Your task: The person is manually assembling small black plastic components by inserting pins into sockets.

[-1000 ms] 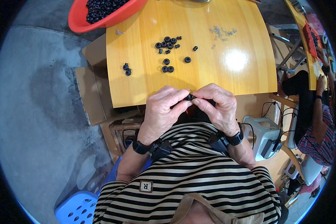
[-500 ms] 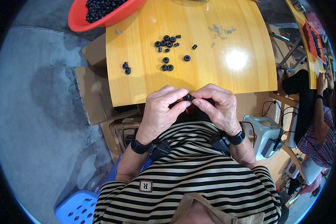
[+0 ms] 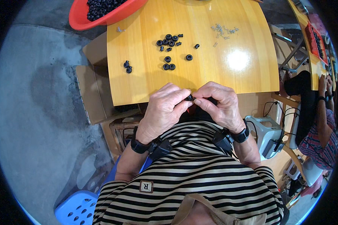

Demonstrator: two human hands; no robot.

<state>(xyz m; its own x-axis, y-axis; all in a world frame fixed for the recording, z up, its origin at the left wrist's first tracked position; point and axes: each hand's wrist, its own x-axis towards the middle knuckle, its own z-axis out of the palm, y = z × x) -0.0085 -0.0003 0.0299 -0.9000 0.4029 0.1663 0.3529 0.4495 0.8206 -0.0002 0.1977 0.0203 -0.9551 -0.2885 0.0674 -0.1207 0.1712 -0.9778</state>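
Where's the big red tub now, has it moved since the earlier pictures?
No, as far as I can see: the red tub sits at the same spot on the wooden table's far left corner.

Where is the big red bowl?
In the head view, the red bowl is at the top left, by the far left corner of the yellow table, with little black parts inside.

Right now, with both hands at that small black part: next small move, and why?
I'd probably hold the small black part steady in the left hand and ease the right hand back slightly for a look. Both hands meet at it near the table's edge and hide much of it, so its fit can't be judged.
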